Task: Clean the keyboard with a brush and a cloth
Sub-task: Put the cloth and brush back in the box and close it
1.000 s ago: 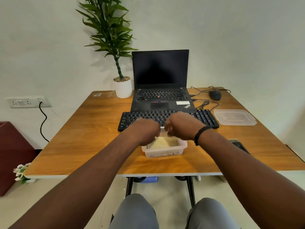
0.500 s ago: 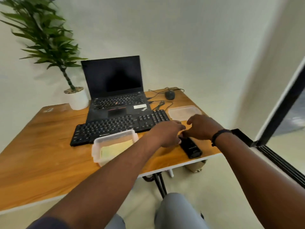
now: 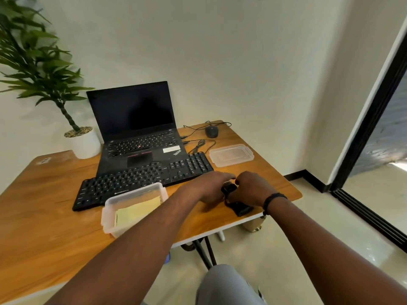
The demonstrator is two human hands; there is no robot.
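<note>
A black keyboard (image 3: 143, 179) lies across the wooden table (image 3: 44, 216) in front of an open laptop (image 3: 141, 137). A black brush (image 3: 241, 209) is at the table's right front corner, partly hidden by my hands. My right hand (image 3: 251, 189) curls round it from the right. My left hand (image 3: 209, 187) meets it from the left, fingertips on its upper end. A yellow cloth (image 3: 137, 211) lies inside a clear plastic container (image 3: 110, 208) near the front edge, left of my hands.
The container's clear lid (image 3: 231, 155) lies right of the keyboard. A black mouse (image 3: 211, 131) with cables sits at the back right. A potted plant (image 3: 83, 142) stands at the back left. A dark door frame (image 3: 370, 119) runs down the right.
Both hands left the container and went right to the brush. My head turned right. My right hand now wraps the brush, which has lifted slightly between the hands.
</note>
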